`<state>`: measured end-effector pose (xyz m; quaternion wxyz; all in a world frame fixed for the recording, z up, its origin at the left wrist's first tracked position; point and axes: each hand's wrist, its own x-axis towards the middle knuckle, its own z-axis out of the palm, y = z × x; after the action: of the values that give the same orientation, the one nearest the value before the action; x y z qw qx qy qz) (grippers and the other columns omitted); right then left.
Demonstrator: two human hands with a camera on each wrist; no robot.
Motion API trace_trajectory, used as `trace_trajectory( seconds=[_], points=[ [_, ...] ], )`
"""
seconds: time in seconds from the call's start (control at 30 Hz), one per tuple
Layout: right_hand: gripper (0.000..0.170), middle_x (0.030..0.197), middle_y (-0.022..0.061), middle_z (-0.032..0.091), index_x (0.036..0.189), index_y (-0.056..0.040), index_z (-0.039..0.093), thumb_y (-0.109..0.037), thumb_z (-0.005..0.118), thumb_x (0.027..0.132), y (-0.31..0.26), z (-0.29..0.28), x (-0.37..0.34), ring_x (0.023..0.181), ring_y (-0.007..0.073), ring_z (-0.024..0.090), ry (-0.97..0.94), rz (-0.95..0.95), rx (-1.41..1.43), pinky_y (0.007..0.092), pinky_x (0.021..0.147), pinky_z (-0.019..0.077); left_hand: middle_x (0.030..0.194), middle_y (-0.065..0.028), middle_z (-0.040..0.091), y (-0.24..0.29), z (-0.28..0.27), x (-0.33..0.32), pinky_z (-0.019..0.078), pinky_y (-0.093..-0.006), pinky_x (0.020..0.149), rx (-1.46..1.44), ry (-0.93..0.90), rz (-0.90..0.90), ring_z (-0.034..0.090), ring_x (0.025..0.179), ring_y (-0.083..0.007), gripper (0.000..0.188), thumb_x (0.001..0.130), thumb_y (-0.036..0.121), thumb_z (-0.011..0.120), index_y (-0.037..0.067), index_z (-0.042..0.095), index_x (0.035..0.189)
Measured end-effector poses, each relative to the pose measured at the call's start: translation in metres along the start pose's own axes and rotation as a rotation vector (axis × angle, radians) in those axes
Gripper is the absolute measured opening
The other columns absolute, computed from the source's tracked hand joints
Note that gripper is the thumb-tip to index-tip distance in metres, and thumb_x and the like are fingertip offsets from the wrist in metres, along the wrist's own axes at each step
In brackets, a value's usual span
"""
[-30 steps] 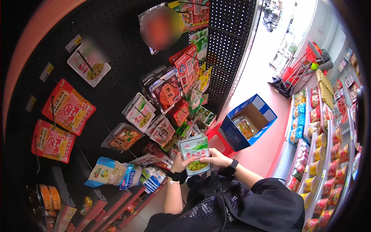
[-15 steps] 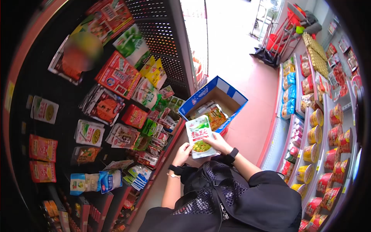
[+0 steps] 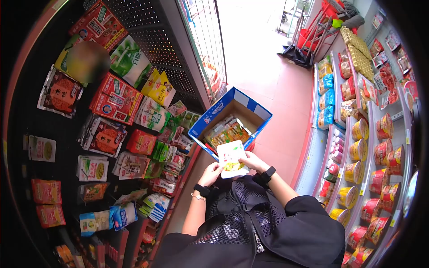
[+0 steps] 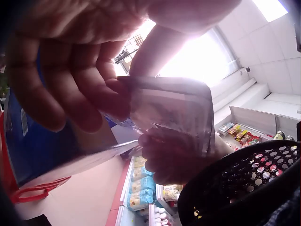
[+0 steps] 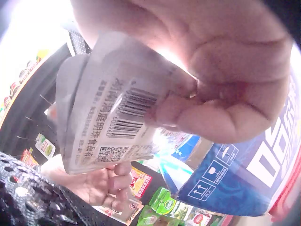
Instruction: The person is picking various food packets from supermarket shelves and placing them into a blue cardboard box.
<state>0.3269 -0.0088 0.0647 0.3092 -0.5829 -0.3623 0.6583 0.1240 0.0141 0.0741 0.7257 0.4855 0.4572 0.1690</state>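
A white food packet (image 3: 231, 151) with red writing and a green-yellow food picture is held at chest height between both hands. At its left edge, my left hand (image 3: 211, 174) pinches it between thumb and fingers. The right hand (image 3: 253, 162) grips the opposite side, thumb on the printed front and fingers curled behind. In the right wrist view a second packet edge (image 5: 66, 89) shows behind the barcoded back (image 5: 134, 108), so two lie together. Just beyond the hands stands an open blue cardboard box (image 3: 209, 115) with several food packets (image 3: 233, 132) inside.
To the left, a black pegboard rack (image 3: 58, 161) carries hanging packets such as a red pack (image 3: 117, 98). Shelves with instant noodle cups (image 3: 359, 152) line the right side. Pink floor (image 3: 286, 111) runs to a bright doorway, with red cleaning gear (image 3: 308, 39) beside it.
The view has swung from the rack toward the box and doorway. Both hands have carried the packet to the near edge of the box, and its front has tipped and caught more glare.
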Motion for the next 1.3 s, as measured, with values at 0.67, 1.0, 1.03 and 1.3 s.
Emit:
trace_trajectory(
  seconds=[0.67, 1.0, 1.03, 1.3],
  points=[
    [0.012, 0.056, 0.0024, 0.048, 0.079, -0.0008, 0.052, -0.010, 0.047, 0.073, -0.077, -0.058, 0.133, 0.039, 0.0082, 0.042, -0.277, 0.335, -0.233, 0.0207, 0.031, 0.0298, 0.076, -0.0040, 0.049, 0.027, 0.025, 0.090, 0.0416, -0.0212, 0.050, -0.285, 0.467, -0.061, 0.048, 0.059, -0.0095, 0.036, 0.077, 0.014, 0.042, 0.004, 0.030, 0.109],
    [0.017, 0.068, 0.0071, 0.054, 0.088, -0.0010, 0.050, -0.006, 0.051, 0.071, -0.009, -0.030, 0.198, 0.052, 0.0157, 0.052, -0.447, 0.273, -0.414, 0.0269, 0.042, 0.0418, 0.094, -0.0071, 0.043, -0.004, 0.075, 0.105, 0.0415, -0.0344, 0.067, -0.974, 0.939, -0.118, 0.045, 0.083, -0.0199, 0.028, 0.072, 0.013, 0.048, 0.011, 0.036, 0.097],
    [0.019, 0.070, 0.0093, 0.055, 0.087, 0.0013, 0.051, -0.008, 0.053, 0.070, -0.011, -0.023, 0.189, 0.057, 0.0172, 0.054, -0.429, 0.323, -0.394, 0.0284, 0.046, 0.0429, 0.095, -0.0071, 0.043, -0.004, 0.078, 0.099, 0.0407, -0.0350, 0.069, -0.961, 0.921, -0.114, 0.044, 0.085, -0.0201, 0.032, 0.072, 0.013, 0.048, 0.011, 0.035, 0.101],
    [0.022, 0.080, 0.0121, 0.052, 0.091, -0.0007, 0.047, -0.008, 0.048, 0.071, -0.011, -0.024, 0.161, 0.070, 0.0253, 0.053, -0.526, 0.538, -0.570, 0.0370, 0.058, 0.0453, 0.101, -0.0091, 0.043, -0.009, 0.112, 0.081, 0.0408, -0.0371, 0.073, -0.834, 0.962, -0.152, 0.042, 0.094, -0.0204, 0.043, 0.072, 0.019, 0.051, 0.008, 0.038, 0.111]
  ],
)
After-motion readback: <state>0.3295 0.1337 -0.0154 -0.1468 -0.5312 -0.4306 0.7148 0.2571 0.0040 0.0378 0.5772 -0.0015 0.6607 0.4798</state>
